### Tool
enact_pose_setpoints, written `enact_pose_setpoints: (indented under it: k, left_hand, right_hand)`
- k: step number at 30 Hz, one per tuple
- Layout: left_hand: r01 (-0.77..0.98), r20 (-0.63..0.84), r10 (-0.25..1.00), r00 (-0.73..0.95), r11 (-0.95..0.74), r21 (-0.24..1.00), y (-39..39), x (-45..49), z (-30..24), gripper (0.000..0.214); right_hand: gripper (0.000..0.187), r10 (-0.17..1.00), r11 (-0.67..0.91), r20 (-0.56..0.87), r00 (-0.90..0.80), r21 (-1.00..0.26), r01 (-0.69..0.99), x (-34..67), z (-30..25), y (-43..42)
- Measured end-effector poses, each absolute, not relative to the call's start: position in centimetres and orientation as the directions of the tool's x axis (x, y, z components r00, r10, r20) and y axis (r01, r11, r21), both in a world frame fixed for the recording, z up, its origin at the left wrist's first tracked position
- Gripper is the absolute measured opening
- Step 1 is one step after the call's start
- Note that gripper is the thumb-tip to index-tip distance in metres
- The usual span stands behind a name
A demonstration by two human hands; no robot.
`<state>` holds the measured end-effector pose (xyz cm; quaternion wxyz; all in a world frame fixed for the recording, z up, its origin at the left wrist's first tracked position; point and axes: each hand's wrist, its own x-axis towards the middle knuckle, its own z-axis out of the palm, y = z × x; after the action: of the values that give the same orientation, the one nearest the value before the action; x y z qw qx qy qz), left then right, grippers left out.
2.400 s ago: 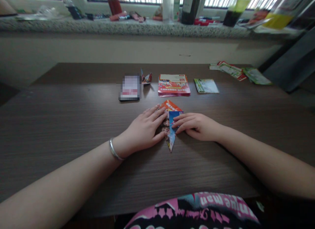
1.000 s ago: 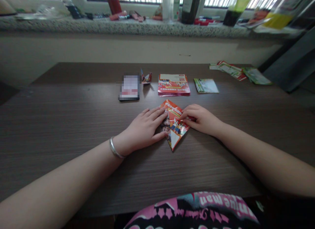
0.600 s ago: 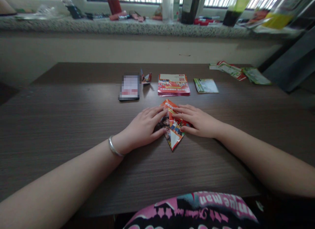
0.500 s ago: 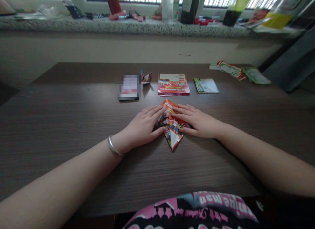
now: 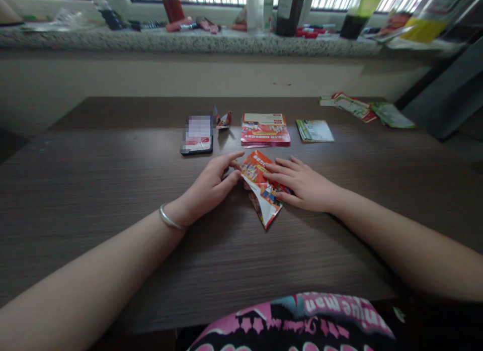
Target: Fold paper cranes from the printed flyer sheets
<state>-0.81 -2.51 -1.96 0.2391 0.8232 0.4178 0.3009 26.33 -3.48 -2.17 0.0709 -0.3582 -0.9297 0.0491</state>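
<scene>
A folded sheet of glossy orange printed paper point(image 5: 260, 177) lies on the table, its pointed end toward me. At its left corner, my left hand point(image 5: 213, 182) holds a raised flap between thumb and fingers, with the index finger stretched out above. The flap's lower edge curves up, showing a white area and a darker printed layer beneath. My right hand point(image 5: 307, 185) rests flat with fingers spread, pressing on the right side of the paper and hiding that edge.
Behind the paper stand a phone point(image 5: 198, 135), a small folded paper figure point(image 5: 224, 120), a stack of orange leaflets point(image 5: 265, 130) and a small pile of green-and-white papers point(image 5: 315, 130). More leaflets point(image 5: 354, 107) lie at the back right. Bottles and clutter line the windowsill point(image 5: 211, 43).
My left hand has shifted left from lying flat on the paper to its left corner. The left flap has lifted and opened outward. My right hand has stayed in place.
</scene>
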Motion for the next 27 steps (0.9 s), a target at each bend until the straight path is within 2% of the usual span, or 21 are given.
enact_pose_setpoints:
  k: [2, 4, 8, 11, 15, 22, 27]
  left_hand:
    - [0.524, 0.308, 0.845, 0.438, -0.518, 0.676, -2.4, -1.0, -1.9, 0.043]
    - [0.552, 0.319, 0.835, 0.448, -0.539, 0.636, -2.3, -1.2, -1.8, 0.039]
    - [0.642, 0.354, 0.761, 0.544, -0.649, 0.408, -2.1, -1.5, -1.7, 0.032]
    - [0.644, 0.367, 0.674, 0.641, -0.732, 0.221, -2.2, -1.4, -1.9, 0.028]
    - [0.607, 0.327, 0.593, 0.736, -0.792, 0.068, -2.7, -1.2, -2.1, 0.029]
    - [0.535, 0.212, 0.519, 0.828, -0.845, -0.019, -2.7, -1.3, -2.1, 0.040]
    - [0.560, 0.175, 0.548, 0.818, -0.828, -0.023, -2.6, -1.8, -1.8, 0.035]
  right_hand:
    - [0.054, 0.690, 0.723, 0.090, -0.718, -0.129, 0.679, 26.4, -2.2, -3.5]
    - [0.054, 0.696, 0.717, 0.086, -0.713, -0.121, 0.686, 26.6, -2.2, -3.5]
    - [0.055, 0.702, 0.712, 0.103, -0.705, -0.118, 0.692, 26.7, -2.5, -3.4]
    - [0.055, 0.704, 0.710, 0.141, -0.696, -0.118, 0.694, 26.7, -2.7, -3.2]
    - [0.049, 0.685, 0.727, 0.191, -0.703, -0.123, 0.676, 26.8, -2.5, -3.1]
    - [0.036, 0.603, 0.793, 0.258, -0.755, -0.088, 0.603, 27.0, -2.4, -3.0]
    - [0.035, 0.602, 0.797, 0.229, -0.765, -0.127, 0.590, 27.5, -2.5, -2.9]
